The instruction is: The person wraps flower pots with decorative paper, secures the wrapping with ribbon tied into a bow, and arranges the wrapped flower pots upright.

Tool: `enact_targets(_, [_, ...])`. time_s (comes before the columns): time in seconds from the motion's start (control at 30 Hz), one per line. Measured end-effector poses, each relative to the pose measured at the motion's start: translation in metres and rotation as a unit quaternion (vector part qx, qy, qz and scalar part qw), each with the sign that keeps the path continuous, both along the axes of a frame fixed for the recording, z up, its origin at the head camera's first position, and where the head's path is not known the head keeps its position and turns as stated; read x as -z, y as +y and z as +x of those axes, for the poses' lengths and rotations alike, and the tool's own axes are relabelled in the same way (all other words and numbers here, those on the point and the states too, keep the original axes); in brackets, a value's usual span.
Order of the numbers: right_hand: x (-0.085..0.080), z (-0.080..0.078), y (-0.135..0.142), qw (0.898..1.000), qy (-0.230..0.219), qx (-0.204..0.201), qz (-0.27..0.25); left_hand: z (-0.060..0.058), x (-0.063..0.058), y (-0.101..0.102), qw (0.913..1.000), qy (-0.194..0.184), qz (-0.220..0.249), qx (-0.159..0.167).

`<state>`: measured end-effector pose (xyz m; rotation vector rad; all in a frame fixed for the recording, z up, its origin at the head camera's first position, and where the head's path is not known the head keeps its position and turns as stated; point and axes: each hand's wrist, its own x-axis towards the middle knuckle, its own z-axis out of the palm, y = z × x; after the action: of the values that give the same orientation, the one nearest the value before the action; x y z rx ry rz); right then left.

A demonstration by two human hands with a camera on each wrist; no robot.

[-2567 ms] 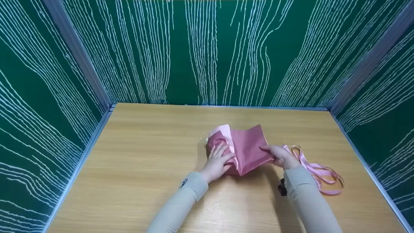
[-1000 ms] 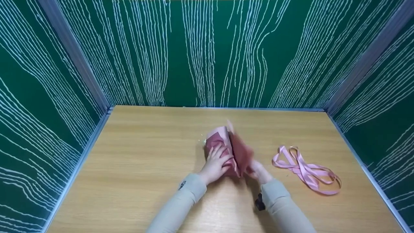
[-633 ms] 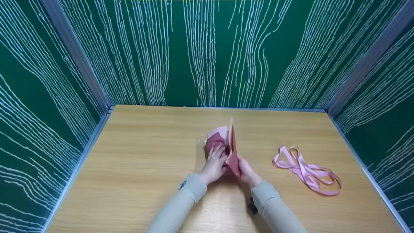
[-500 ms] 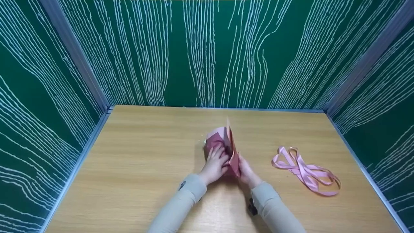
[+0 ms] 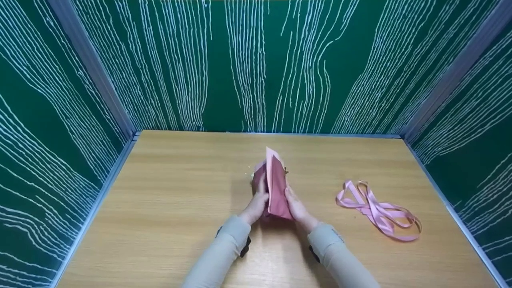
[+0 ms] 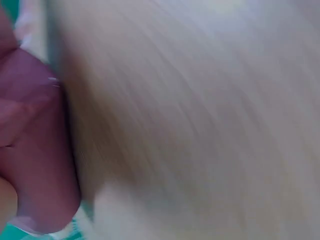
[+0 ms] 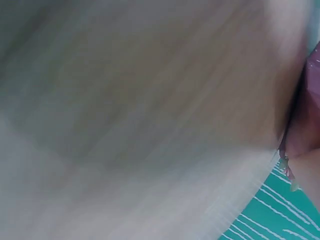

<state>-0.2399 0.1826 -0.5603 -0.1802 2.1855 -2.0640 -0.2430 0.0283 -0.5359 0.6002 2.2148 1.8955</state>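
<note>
Dusky pink wrapping paper (image 5: 279, 192) with a paler pink border stands folded into a bundle on the table, its loose flap raised upright. My left hand (image 5: 255, 206) holds the bundle's left side, its fingers partly behind the flap. On the other side my right hand (image 5: 298, 208) grips the flap, with most of its fingers hidden. In the left wrist view the creased paper (image 6: 40, 175) shows at the left edge. The right wrist view catches small green and reddish bits (image 7: 287, 172) at the far end of the paper; their kind is unclear.
A loosely looped pink ribbon (image 5: 378, 210) lies on the wooden table (image 5: 180, 192) to the right of the hands. Green walls (image 5: 220, 80) with white wavy lines enclose the table at the back and both sides. Tiny pale specks lie left of the bundle.
The loose flap, spread out to the right at first, has swung left over the bundle. My right hand moved left with it. My left hand shifted from on top to the bundle's left side.
</note>
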Motion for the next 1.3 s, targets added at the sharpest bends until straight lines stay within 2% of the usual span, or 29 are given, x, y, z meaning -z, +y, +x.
enact_targets(0.03, [-0.001, 0.0, 0.0, 1.0, 0.01, -0.007, 0.01, -0.001, -0.001, 0.0, 0.9983, -0.039, 0.042, -0.005])
enact_targets(0.1, [-0.006, 0.001, 0.001, 0.999, 0.02, -0.01, 0.033, -0.002, -0.002, 0.0, 0.9921, -0.081, 0.095, -0.009])
enact_targets(0.2, [-0.021, 0.008, 0.0, 0.997, 0.037, -0.008, 0.068, -0.004, -0.002, 0.001, 0.985, -0.104, 0.137, -0.011])
enact_targets(0.37, [-0.045, 0.018, -0.005, 0.986, 0.105, -0.012, 0.131, -0.005, -0.002, 0.002, 0.9777, -0.115, 0.175, -0.015])
enact_targets(0.43, [-0.049, 0.019, -0.006, 0.981, 0.128, -0.017, 0.143, -0.005, -0.002, 0.002, 0.9801, -0.102, 0.169, -0.02])
enact_targets(0.53, [-0.049, 0.016, -0.007, 0.983, 0.127, -0.025, 0.133, -0.005, -0.002, 0.002, 0.9839, -0.094, 0.15, -0.024])
enact_targets(0.6, [-0.043, 0.012, -0.006, 0.984, 0.124, -0.028, 0.128, -0.006, -0.003, 0.001, 0.9866, -0.091, 0.133, -0.024])
enact_targets(0.73, [-0.028, 0.001, -0.004, 0.98, 0.123, -0.033, 0.15, -0.007, -0.005, 0.0, 0.9894, -0.103, 0.1, -0.02])
enact_targets(0.83, [-0.022, -0.005, -0.003, 0.976, 0.123, -0.044, 0.173, -0.009, -0.007, -0.001, 0.9922, -0.085, 0.088, -0.024])
enact_targets(0.97, [-0.023, -0.009, -0.002, 0.975, 0.122, -0.055, 0.176, -0.009, -0.009, 0.001, 0.9929, -0.082, 0.082, -0.023])
enact_targets(1.07, [-0.029, -0.008, -0.003, 0.974, 0.129, -0.061, 0.177, -0.007, -0.01, 0.001, 0.992, -0.103, 0.07, -0.024])
enact_targets(1.13, [-0.035, -0.005, -0.003, 0.969, 0.141, -0.066, 0.192, -0.007, -0.01, 0.002, 0.9917, -0.109, 0.063, -0.024])
enact_targets(1.23, [-0.034, -0.005, -0.003, 0.955, 0.18, -0.08, 0.222, -0.006, -0.011, 0.002, 0.991, -0.119, 0.057, -0.021])
enact_targets(1.3, [-0.029, -0.009, -0.001, 0.945, 0.202, -0.088, 0.242, -0.008, -0.01, 0.003, 0.9895, -0.125, 0.07, -0.02])
